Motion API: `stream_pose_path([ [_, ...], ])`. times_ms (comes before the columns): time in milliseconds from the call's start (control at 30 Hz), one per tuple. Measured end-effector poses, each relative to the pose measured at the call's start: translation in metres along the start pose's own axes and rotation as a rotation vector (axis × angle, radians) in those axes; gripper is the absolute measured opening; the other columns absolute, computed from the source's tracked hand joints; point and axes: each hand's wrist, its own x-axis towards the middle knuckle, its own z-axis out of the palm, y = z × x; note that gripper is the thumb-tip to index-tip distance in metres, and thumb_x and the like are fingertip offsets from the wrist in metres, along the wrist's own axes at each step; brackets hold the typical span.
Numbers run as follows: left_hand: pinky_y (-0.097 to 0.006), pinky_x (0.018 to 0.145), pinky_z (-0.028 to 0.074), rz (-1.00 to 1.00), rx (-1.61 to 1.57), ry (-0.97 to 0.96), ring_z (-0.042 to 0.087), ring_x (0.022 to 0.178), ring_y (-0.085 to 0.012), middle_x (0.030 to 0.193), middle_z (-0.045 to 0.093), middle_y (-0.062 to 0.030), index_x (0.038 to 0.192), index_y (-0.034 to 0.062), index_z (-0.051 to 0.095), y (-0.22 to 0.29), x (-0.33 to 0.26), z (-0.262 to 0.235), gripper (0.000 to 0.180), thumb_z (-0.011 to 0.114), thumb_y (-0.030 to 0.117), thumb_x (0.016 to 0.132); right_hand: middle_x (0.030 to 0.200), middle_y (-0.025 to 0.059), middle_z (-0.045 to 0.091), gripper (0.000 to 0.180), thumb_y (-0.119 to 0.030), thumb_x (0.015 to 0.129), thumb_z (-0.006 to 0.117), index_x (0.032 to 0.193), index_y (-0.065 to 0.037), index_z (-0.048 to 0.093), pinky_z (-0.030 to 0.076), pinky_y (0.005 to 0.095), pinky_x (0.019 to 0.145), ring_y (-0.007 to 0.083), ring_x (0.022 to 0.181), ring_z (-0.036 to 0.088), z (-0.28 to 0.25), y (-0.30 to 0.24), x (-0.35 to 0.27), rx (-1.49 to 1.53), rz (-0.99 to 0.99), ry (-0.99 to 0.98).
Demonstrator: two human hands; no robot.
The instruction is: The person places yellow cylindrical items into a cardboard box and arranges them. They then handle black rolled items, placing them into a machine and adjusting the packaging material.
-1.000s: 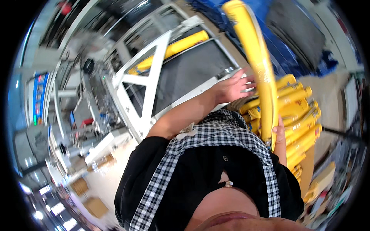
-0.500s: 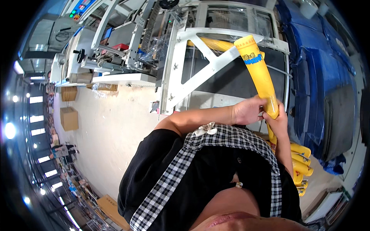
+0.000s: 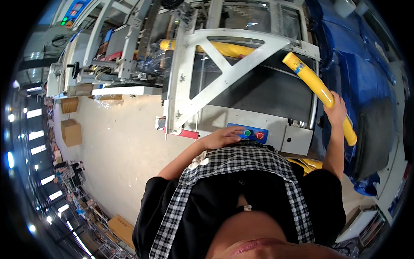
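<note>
My right hand (image 3: 335,111) is closed round a long yellow tube (image 3: 311,80) with blue print near its far end. The tube slants up and left over the right edge of the machine's dark belt (image 3: 267,93). Below the fingers a second yellow length (image 3: 349,133) sticks out; whether it belongs to the same tube, I cannot tell. My left hand (image 3: 223,137) holds nothing, its fingers stretched toward a blue control panel (image 3: 253,133) with a green and a red button. Another yellow tube (image 3: 230,49) lies behind the white triangular frame (image 3: 224,82).
Blue-wrapped stacks (image 3: 362,82) stand along the right side. Yellow tubes (image 3: 308,164) lie low beside my right arm. Further machinery (image 3: 116,56) fills the back left. A cardboard box (image 3: 71,132) rests on the floor at left, and a person (image 3: 67,172) is far off.
My left hand has left the tube and moved left to the control panel. My right hand has swung right with the yellow tube. The tube behind the frame shows further left.
</note>
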Motion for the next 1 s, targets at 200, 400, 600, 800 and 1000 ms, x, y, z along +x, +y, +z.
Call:
stream_pose_path([
  [200,-0.036,0.111,0.032,-0.054,-0.107,0.053,0.040,0.134,-0.0244,0.142,0.045,-0.0164,0.147,0.0131,0.035,-0.011,-0.008,0.009,0.052,0.053,0.020,0.099,0.111,0.0042,0.058,0.060,-0.015,0.070,0.076,0.125,-0.026,0.054,0.044,0.0431,0.092,0.0287,0.109,0.055,0.022,-0.011,0.048,-0.137,-0.072,-0.020],
  [400,-0.036,0.111,0.031,-0.069,-0.098,0.105,0.039,0.134,-0.0236,0.142,0.045,-0.0162,0.148,0.0100,0.033,-0.013,-0.022,0.010,0.053,0.052,0.022,0.100,0.115,0.0028,0.057,0.070,-0.016,0.066,0.082,0.128,-0.028,0.052,0.042,0.0425,0.095,0.0270,0.112,0.053,0.066,-0.037,0.083,-0.065,-0.172,-0.062],
  [600,-0.033,0.106,0.039,-0.013,-0.134,0.183,0.047,0.128,-0.0222,0.138,0.048,-0.0176,0.147,0.0090,0.032,-0.028,-0.032,0.011,0.056,0.055,0.025,0.099,0.119,0.0042,0.055,0.074,-0.018,0.067,0.083,0.132,-0.029,0.049,0.040,0.0429,0.098,0.0277,0.115,0.051,0.092,-0.070,0.103,0.025,-0.232,-0.087],
  [800,-0.034,0.106,0.039,-0.038,-0.094,0.230,0.046,0.130,-0.0229,0.138,0.049,-0.0177,0.147,0.0076,0.033,-0.042,-0.039,0.014,0.057,0.056,0.027,0.098,0.119,0.0049,0.055,0.073,-0.018,0.067,0.083,0.132,-0.029,0.049,0.040,0.0424,0.099,0.0288,0.116,0.051,0.093,-0.085,0.113,0.042,-0.254,-0.134],
  [1000,-0.033,0.106,0.039,-0.026,-0.152,0.252,0.047,0.128,-0.0223,0.137,0.050,-0.0173,0.146,0.0078,0.034,-0.039,-0.038,0.018,0.056,0.056,0.025,0.098,0.119,0.0049,0.056,0.072,-0.020,0.068,0.083,0.131,-0.029,0.050,0.040,0.0424,0.099,0.0289,0.116,0.051,0.094,-0.087,0.119,0.051,-0.290,-0.113],
])
